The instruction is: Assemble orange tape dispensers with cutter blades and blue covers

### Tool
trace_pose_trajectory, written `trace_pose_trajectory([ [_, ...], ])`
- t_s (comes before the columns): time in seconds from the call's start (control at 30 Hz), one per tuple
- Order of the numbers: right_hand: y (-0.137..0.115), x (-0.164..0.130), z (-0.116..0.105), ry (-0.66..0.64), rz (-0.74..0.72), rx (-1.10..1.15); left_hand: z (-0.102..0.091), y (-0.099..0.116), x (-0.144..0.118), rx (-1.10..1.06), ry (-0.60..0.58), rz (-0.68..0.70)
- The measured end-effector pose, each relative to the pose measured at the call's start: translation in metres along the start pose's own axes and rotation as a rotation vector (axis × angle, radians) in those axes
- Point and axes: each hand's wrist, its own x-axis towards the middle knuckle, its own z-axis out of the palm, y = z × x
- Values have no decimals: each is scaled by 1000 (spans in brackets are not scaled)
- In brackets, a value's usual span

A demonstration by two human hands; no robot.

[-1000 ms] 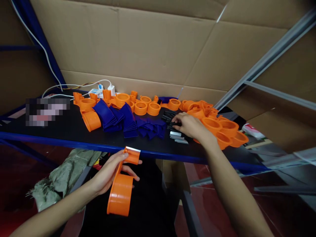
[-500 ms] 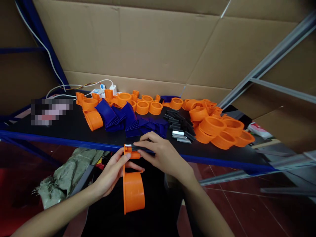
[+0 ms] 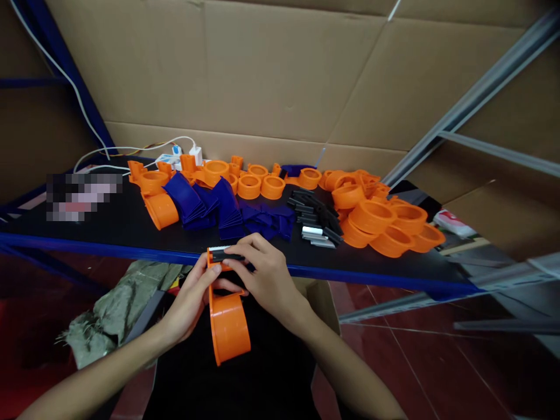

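An orange plastic tape dispenser body (image 3: 231, 329) hangs below my left hand (image 3: 191, 297), its round ring lowest. The left fingers and thumb are closed around its upper part. A pale serrated blade (image 3: 219, 248) runs along the top edge of that part. Just below the teeth lies a black strip-like piece (image 3: 221, 255), pinched between the thumb and fingers of my right hand (image 3: 266, 271) and touching the orange body. The right fingertips partly cover the black piece, so its far end is hidden.
On the black table (image 3: 126, 224) lie blue curved plates (image 3: 186, 201), black pieces (image 3: 315, 210), silvery strips (image 3: 317, 236) and a pile of orange dispenser bodies (image 3: 380, 224). More orange bodies (image 3: 249, 186) and a white power strip with cables stand behind. A metal frame (image 3: 468, 87) rises right.
The black piece in my right hand has moved left and now lies along the top of the orange body, under the teeth. The view has shifted slightly; the ring is tilted a little more.
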Motion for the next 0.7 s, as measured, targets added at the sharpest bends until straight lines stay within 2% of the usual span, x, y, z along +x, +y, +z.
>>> trace_pose_trajectory([
  [0.23,-6,-3,-7,-142,-101,-125,-3,-3,2,41,45,39],
  [0.4,-5,-1,-6,-78,-9,-9,0,-2,1,-26,45,-6],
  [0.53,-8,0,-7,-145,-40,37,-1,0,3,-76,75,-25],
  [0.7,-14,4,-18,-214,-116,163,-5,8,7,-82,45,-102],
])
